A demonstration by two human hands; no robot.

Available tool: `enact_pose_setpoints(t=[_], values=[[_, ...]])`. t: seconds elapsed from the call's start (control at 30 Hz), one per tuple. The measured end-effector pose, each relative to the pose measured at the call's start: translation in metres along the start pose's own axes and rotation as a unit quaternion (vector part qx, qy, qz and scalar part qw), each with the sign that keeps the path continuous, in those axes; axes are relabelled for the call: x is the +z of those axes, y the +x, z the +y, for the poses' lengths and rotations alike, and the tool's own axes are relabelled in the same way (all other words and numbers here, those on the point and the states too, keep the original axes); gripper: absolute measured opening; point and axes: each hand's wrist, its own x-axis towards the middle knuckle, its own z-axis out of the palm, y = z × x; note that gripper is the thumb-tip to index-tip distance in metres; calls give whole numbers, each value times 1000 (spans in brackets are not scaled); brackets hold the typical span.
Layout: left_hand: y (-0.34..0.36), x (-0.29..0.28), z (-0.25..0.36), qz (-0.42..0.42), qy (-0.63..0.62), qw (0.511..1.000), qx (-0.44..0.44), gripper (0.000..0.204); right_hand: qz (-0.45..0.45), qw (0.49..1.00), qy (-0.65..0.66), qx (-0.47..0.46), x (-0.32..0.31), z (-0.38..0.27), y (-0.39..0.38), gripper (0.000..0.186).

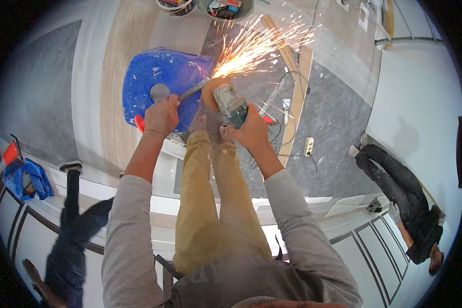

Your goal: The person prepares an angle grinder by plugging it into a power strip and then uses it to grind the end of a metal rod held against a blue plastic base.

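My right hand (251, 131) grips an angle grinder (231, 104) with a grey head and a dark green body. Its brownish disc (213, 93) meets the tip of a narrow metal bar (194, 89), and bright orange sparks (251, 51) fly off to the upper right. The bar is in my left hand (161, 116), fingers closed around it. A red end (139, 123) sticks out below that hand; whether it belongs to the bar, I cannot tell. Under the bar and my left hand lies a blue plastic piece (141, 77) with a round hole, spotted with white.
Wooden strips (299, 97) lie on the dark floor to the right, near cables and a white power strip (309, 146). Two buckets (226, 9) stand at the far side. One person (400, 200) is at the right, another (72, 241) at the lower left, beside a blue bag (28, 179).
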Motion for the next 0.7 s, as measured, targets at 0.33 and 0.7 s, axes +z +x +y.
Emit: enact_pose_setpoints(t=[0.33,0.7], values=[[1,-3,2,-16,19,1000,-3,14,-6,1000,9,-2,1,-1,5,65],[0,-3,2,-9,13,1000,-6,14,-10,1000,7,7,2,-1,5,67]])
